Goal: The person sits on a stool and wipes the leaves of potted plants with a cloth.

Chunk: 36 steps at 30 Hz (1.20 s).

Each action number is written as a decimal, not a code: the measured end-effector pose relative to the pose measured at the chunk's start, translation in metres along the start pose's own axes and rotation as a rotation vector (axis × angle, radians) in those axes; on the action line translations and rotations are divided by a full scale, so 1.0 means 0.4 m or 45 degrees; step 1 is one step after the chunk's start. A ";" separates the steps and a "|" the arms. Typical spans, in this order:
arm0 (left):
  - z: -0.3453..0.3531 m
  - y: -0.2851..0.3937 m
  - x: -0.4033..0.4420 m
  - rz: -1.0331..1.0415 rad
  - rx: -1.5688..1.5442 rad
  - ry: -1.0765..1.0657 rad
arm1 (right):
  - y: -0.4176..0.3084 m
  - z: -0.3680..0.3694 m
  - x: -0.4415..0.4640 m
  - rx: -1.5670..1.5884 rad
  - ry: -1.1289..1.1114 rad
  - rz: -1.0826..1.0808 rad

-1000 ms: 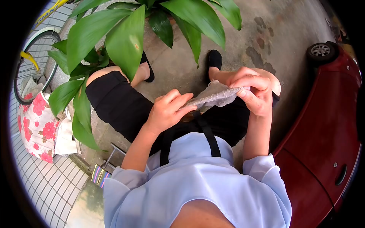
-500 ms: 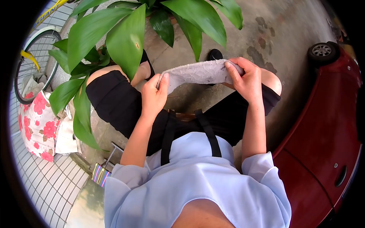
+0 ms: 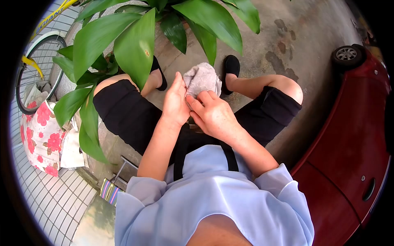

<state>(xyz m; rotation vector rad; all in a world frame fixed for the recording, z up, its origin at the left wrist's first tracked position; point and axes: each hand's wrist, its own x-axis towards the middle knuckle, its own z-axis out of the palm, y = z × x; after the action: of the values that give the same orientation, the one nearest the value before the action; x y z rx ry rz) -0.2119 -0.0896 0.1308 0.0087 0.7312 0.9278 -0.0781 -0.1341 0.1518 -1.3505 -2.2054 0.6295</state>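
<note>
A greyish, worn cloth (image 3: pixel 202 78) is bunched up between my two hands, above the ground and between my knees. My left hand (image 3: pixel 175 102) is on its left side, fingers pointing up and palm against the cloth. From the lower right, my right hand (image 3: pixel 215 112) reaches across, its bent fingers closed on the cloth's lower edge. The fingertips of both hands meet near the bottom of the bundle, where part of the cloth is hidden.
Broad green leaves (image 3: pixel 135 45) of a plant hang over my left knee. A dark red car (image 3: pixel 349 151) is close on the right. At the left are a bicycle wheel (image 3: pixel 61 61), a floral cloth cover (image 3: pixel 43 139) and a striped folding stool (image 3: pixel 109 191).
The cloth was stretched wide between both hands and is now gathered into a bundle. My right hand has moved left and down, to meet my left hand.
</note>
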 end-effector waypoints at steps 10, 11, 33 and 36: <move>-0.048 -0.016 -0.006 0.275 0.276 0.145 | 0.045 -0.053 -0.024 0.821 -0.197 0.203; -0.038 -0.005 -0.013 0.315 0.191 0.151 | 0.058 -0.051 -0.030 0.820 -0.071 0.274; 0.075 -0.151 -0.052 1.300 2.104 -0.400 | 0.099 0.032 -0.046 3.028 0.307 0.799; 0.074 -0.135 -0.054 0.935 1.815 -0.509 | 0.139 0.016 -0.063 3.176 0.388 0.471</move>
<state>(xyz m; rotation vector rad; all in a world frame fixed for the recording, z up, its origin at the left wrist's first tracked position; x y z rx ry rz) -0.1638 -0.1301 0.1488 1.7577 0.8839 0.8504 -0.0338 -0.1350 0.1094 -0.1426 0.1692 1.8592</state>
